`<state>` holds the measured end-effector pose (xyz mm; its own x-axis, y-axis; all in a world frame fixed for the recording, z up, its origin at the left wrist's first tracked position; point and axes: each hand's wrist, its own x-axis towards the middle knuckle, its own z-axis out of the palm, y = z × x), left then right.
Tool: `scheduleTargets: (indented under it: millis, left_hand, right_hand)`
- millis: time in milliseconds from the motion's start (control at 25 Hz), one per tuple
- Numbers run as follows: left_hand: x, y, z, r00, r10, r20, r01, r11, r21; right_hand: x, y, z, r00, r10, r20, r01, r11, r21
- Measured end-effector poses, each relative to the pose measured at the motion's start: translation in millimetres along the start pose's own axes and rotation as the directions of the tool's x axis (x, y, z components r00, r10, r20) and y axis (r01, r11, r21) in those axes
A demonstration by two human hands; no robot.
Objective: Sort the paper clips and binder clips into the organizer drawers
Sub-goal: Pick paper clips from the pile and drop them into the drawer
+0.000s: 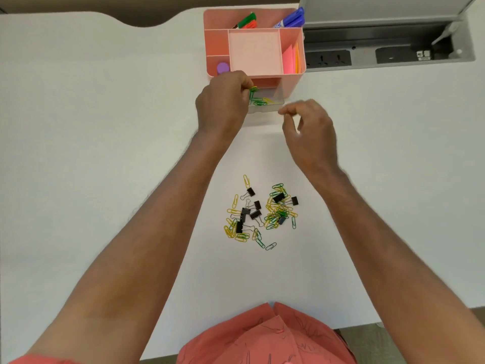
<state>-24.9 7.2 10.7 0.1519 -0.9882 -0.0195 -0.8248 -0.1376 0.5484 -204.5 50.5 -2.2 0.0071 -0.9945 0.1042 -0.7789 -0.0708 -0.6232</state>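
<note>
A pink desk organizer (pixel 294 82) stands at the back of the white desk, with a clear drawer (pixel 273 107) pulled out at its front. Green and yellow paper clips (pixel 259 101) lie in that drawer. My left hand (pixel 223 106) pinches a few green and yellow paper clips (pixel 252 91) right over the drawer. My right hand (pixel 311 132) hovers beside the drawer's right corner, thumb and forefinger nearly touching, nothing visible in them. Nearer to me lies a mixed pile of paper clips (pixel 278 214) and black binder clips (pixel 246 214).
The organizer's top holds markers (pixel 291 19), a purple cap (pixel 223 67) and coloured sticky notes (pixel 291 60). A grey cable tray with power sockets (pixel 328 60) is recessed into the desk at the back right. The desk's front edge is at my torso.
</note>
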Motion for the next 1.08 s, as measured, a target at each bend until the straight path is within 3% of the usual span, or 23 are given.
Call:
scheduleTargets:
  millis: [160, 280, 560, 680, 840, 920, 1000, 1080]
  left_hand:
    - [6, -1, 8, 0.999, 0.038, 0.031, -0.04, 0.996, 0.079]
    - [-6, -3, 8, 0.995, 0.096, -0.021, -0.095, 0.994, 0.051]
    - [-121, -36, 11, 0.999, 0.043, -0.003, -0.043, 0.992, -0.119]
    - [-139, -44, 18, 0.998, 0.061, -0.013, -0.062, 0.965, -0.254]
    - [-100, -41, 8, 0.973, -0.181, -0.146, 0.091, 0.875, -0.475]
    - [-67, -42, -4, 0.935, -0.342, -0.094, 0.215, 0.757, -0.617]
    - [-32, -44, -14, 0.898, -0.435, 0.073, 0.35, 0.601, -0.718]
    - [-9, -40, -22, 0.876, -0.413, 0.249, 0.448, 0.504, -0.739]
  right_hand:
    - [-54, 24, -3, 0.991, 0.107, 0.083, -0.108, 0.994, 0.006]
    - [-80, 32, -2, 0.976, 0.147, 0.161, -0.153, 0.988, 0.023]
    - [-121, 34, 6, 0.922, 0.092, 0.375, -0.026, 0.984, -0.177]
    - [-121, 25, 13, 0.93, 0.085, 0.358, -0.018, 0.982, -0.186]
    - [-93, 12, 9, 0.935, 0.199, 0.294, -0.219, 0.975, 0.036]
    - [-63, 4, 2, 0.905, 0.319, 0.282, -0.393, 0.881, 0.263]
    - [-25, -4, -5, 0.832, 0.44, 0.339, -0.555, 0.645, 0.525]
    - [8, -12, -10, 0.781, 0.451, 0.433, -0.616, 0.436, 0.657]
